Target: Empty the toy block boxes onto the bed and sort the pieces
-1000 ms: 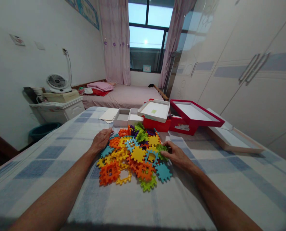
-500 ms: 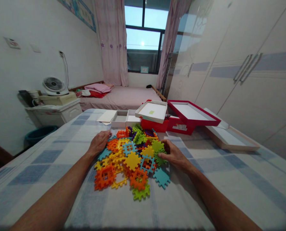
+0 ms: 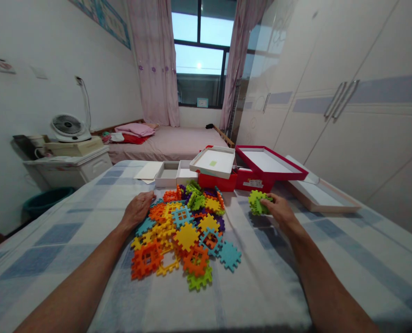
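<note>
A heap of interlocking plastic building pieces (image 3: 187,237) in orange, yellow, blue, green and purple lies on the checked cloth. Along its left side rests my left hand (image 3: 138,210), fingers stretched out flat against the edge of the heap. My right hand (image 3: 280,210) is to the right of the heap, its thumb and fingers closed on green building pieces (image 3: 257,202), seemingly more than one held together. These pieces are a little above the cloth, apart from the heap. A blue square piece (image 3: 230,255) lies at the heap's right edge.
Behind the heap stand grey-white open trays (image 3: 167,174) and a red box (image 3: 218,181) with a white lid (image 3: 212,162) tilted on it. A red-rimmed lid (image 3: 271,163) and a shallow pale box (image 3: 325,195) lie to the right. The checked cloth (image 3: 261,286) covers the surface.
My right hand has moved right, away from the heap, taking the green building pieces with it. My left hand stays beside the heap. The view has shifted slightly.
</note>
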The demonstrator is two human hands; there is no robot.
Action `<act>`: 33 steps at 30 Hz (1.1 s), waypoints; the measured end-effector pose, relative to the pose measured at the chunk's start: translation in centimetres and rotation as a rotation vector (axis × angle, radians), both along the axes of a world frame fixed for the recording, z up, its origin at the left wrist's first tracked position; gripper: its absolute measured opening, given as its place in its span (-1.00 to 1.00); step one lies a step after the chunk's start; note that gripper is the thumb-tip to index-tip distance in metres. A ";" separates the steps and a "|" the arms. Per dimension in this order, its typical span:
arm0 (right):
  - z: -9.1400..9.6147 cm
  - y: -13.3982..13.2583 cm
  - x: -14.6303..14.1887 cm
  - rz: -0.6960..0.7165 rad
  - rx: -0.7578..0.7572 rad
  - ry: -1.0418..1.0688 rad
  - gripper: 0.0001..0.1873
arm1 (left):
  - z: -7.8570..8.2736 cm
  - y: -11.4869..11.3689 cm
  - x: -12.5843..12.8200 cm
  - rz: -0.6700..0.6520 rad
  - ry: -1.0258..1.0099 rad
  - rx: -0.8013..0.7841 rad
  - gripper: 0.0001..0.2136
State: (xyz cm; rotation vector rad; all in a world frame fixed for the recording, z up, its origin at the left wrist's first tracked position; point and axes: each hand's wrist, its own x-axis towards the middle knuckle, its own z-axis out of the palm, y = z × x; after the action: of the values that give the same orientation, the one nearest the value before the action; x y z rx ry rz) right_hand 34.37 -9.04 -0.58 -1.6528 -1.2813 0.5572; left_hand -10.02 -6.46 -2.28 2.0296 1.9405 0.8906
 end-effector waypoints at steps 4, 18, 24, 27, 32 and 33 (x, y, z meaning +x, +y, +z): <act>-0.5 0.4 2.8 -0.119 -0.025 -0.011 -0.80 | 0.0 0.1 -0.1 -0.011 0.010 -0.012 -0.53; 1.0 0.1 8.0 -0.266 -0.146 -0.404 -0.63 | -0.5 0.6 -0.4 -0.033 0.041 -0.007 -0.51; -0.6 -0.5 6.3 -0.080 -0.076 -0.657 -0.39 | -1.2 1.0 -0.9 -0.054 0.070 0.020 -0.50; -1.6 -0.7 5.4 0.006 -0.148 -0.823 -0.43 | -0.9 0.8 -0.8 -0.049 0.071 0.010 -0.52; -0.9 -1.3 3.6 -0.090 -0.093 -0.895 -0.53 | -0.4 0.4 -0.4 -0.035 0.073 0.012 -0.55; -0.3 -1.4 2.7 -0.042 -0.028 -0.859 -0.54 | -0.4 0.4 -0.3 -0.037 0.076 0.014 -0.54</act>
State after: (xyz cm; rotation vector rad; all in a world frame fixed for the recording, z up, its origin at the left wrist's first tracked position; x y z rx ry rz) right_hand 37.08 -10.48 -0.87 -2.0200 -1.8235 -0.2136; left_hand -10.36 -6.10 -2.69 2.1293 1.9330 0.8326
